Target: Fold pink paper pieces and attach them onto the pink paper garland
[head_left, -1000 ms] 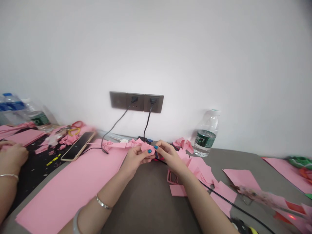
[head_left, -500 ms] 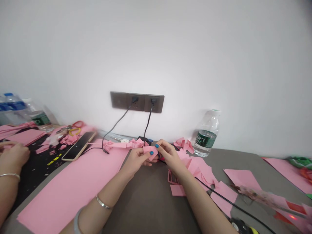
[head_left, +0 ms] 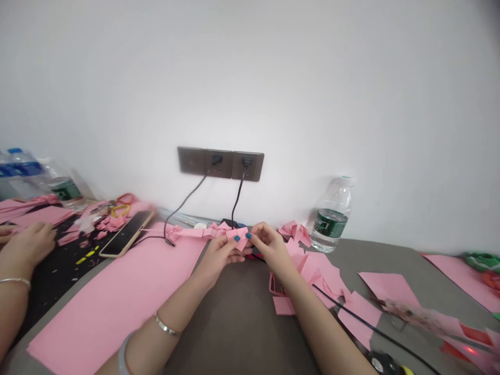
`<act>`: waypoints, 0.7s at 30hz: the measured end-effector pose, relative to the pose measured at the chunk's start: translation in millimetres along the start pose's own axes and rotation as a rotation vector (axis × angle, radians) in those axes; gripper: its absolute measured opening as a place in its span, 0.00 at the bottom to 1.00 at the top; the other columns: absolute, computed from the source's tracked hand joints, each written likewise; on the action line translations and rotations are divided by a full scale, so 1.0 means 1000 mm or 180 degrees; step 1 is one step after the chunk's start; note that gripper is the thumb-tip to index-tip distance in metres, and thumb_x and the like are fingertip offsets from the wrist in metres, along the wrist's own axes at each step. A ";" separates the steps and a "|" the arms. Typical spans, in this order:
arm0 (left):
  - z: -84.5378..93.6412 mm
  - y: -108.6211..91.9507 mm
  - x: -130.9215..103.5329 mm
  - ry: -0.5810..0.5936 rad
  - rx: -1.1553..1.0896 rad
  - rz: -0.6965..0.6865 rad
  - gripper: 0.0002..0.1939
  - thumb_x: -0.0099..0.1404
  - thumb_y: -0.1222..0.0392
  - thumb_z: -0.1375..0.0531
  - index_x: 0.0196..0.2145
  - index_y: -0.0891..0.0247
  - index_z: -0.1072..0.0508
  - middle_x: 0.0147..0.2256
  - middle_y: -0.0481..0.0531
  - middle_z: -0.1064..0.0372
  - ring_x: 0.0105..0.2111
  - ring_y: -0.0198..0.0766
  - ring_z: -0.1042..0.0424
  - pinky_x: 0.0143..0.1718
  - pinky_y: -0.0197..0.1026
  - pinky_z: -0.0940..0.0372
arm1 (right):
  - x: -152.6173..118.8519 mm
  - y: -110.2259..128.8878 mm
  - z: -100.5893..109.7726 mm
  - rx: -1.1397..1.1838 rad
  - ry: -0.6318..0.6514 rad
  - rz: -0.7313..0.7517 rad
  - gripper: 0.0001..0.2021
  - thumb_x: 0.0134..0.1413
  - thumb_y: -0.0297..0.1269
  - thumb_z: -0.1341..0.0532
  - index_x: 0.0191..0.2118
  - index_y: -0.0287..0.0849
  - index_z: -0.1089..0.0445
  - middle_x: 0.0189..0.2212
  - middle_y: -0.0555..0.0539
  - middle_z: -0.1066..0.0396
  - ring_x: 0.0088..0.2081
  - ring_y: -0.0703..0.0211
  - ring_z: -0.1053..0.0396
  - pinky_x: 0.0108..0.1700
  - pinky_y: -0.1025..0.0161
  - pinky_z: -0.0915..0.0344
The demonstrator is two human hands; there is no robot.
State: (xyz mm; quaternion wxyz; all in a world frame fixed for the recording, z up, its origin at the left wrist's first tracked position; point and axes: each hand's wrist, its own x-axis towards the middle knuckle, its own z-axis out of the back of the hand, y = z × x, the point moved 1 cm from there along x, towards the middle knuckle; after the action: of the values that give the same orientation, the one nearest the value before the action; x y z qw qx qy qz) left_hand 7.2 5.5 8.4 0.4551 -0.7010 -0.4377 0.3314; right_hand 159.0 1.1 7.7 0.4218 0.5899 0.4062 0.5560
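A small folded piece of pink paper is held up between my two hands, above the grey table. My left hand pinches its left side, thumb on top and fingers behind. At its right edge my right hand presses with thumb and fingertips. Creases show on the paper, but the exact fold is too small to make out. Behind my left hand lies a long stack of pink paper. Several folded pink pieces are heaped beside my right forearm.
A water bottle stands by the wall at right. Black cords run from the wall socket. A phone lies at left, near scissors. A co-worker's hand rests over pink paper at far left.
The pink paper has turned and its near flap is folded up, so it looks smaller. My right thumb has moved down and left onto it. The co-worker's hand has shifted right.
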 end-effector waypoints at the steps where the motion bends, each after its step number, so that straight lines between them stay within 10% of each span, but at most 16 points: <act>1: -0.001 -0.001 0.000 0.0002 0.0012 0.0015 0.17 0.57 0.49 0.34 0.37 0.66 0.23 0.39 0.61 0.22 0.36 0.45 0.21 0.33 0.38 0.29 | 0.000 -0.001 0.000 0.0005 0.0023 0.0002 0.14 0.49 0.48 0.35 0.30 0.44 0.36 0.23 0.52 0.33 0.25 0.60 0.32 0.28 0.63 0.35; 21: -0.001 -0.003 -0.002 -0.0120 0.0726 -0.0347 0.19 0.55 0.47 0.34 0.29 0.69 0.21 0.26 0.55 0.24 0.28 0.39 0.25 0.30 0.37 0.32 | -0.002 0.003 -0.002 -0.0114 0.0366 0.0000 0.15 0.54 0.48 0.39 0.26 0.41 0.36 0.22 0.53 0.40 0.24 0.65 0.43 0.27 0.66 0.46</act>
State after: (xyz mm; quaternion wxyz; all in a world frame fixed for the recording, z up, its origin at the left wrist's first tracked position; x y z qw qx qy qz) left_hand 7.0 4.0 11.6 0.5409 -0.6135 -0.4431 0.3670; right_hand 156.7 -1.7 10.0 0.4082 0.5493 0.4198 0.5962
